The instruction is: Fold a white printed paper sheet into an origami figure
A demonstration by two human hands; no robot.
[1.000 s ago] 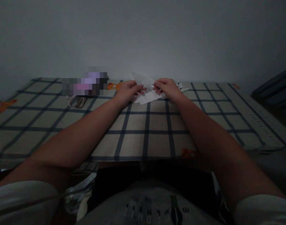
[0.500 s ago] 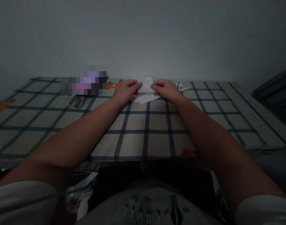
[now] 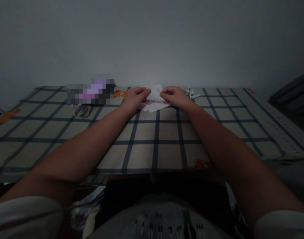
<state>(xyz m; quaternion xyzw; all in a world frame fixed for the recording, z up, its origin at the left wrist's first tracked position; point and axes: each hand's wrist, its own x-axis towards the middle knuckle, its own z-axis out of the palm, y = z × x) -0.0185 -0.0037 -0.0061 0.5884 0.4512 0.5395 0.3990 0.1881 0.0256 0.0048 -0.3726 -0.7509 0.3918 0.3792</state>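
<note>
A piece of white printed paper [image 3: 155, 94] is pinched between my two hands at the far side of a checked cloth surface [image 3: 154, 132]. My left hand [image 3: 135, 97] grips its left edge and my right hand [image 3: 174, 96] grips its right edge, fingertips almost meeting over the sheet. More white sheets [image 3: 152, 107] lie flat on the cloth under the held piece. The room is dim and the paper's fold lines are hard to make out.
A small folded white paper figure [image 3: 191, 92] sits just right of my right hand. A blurred purple object [image 3: 92, 91] with pale looped straps [image 3: 80, 110] lies at the far left. A plain wall rises behind the surface. Dark furniture stands at the right edge [image 3: 291, 96].
The paper, raised with a tall pointed flap a second ago, has been folded down smaller and lower between my hands. My hands have come closer together.
</note>
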